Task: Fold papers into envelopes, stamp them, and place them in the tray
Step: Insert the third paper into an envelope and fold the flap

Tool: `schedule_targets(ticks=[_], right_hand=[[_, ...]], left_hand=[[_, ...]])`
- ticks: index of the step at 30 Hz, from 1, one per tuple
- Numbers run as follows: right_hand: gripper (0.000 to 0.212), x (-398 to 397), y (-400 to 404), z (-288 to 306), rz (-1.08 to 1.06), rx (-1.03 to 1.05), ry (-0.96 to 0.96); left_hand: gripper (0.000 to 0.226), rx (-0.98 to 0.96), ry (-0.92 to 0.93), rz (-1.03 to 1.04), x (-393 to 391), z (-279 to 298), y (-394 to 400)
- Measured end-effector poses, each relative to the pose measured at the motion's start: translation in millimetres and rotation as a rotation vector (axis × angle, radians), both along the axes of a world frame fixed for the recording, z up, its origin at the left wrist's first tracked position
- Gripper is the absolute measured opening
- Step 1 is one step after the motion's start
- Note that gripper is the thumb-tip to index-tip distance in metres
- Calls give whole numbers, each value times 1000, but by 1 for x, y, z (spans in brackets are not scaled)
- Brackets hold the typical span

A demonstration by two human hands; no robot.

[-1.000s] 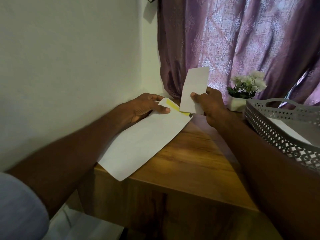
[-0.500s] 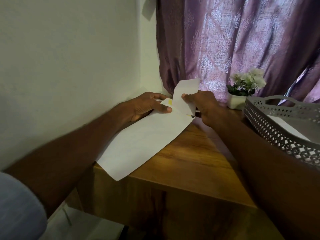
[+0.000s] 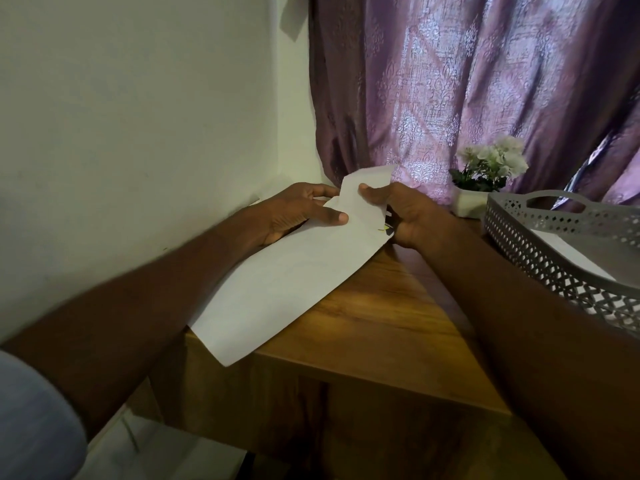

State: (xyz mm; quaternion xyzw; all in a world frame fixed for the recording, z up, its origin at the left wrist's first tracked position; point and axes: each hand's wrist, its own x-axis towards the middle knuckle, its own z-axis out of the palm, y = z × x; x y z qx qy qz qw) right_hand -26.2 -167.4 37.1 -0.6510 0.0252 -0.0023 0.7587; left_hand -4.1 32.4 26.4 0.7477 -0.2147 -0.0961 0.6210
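**Folded paper going into the envelope mouth**

Purple curtain (image 3: 467,81) and a pale wall back the wooden desk (image 3: 381,306). Left hand (image 3: 294,213) pins the envelope (image 3: 277,289) flat, its grip clamped near the open end with thumb on top, probably to hold the mouth steady. Just right of that grip, the right hand (image 3: 405,213) pinches the folded paper (image 3: 363,188), tilted with its lower edge at the opening. A second ago this paper stood high and clear of the envelope; now it sits low, partly entering. Well right of both grips, the grey tray (image 3: 554,244) holds a white sheet, beside a small flower pot (image 3: 485,181).
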Motion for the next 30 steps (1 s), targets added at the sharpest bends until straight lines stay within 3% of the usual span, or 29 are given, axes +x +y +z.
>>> schedule_targets(ticks=[6,11,20,26,30], right_hand=[[43,-1,1,0,7,4,6],[22,-3,-8,1,62,-19,53],[40,1,-11,-2,133,-9,10],[30,1,-13,-1,166,-88,14],[25,5,-14,-2,67,-21,58]], left_hand=[[57,-15,-15,19,-1,1,2],[51,-52,-19,38,0,3,4],[48,-52,16,47,0,3,5],[48,-42,-4,63,2,5,6],[47,-29,-30,73,0,7,5]])
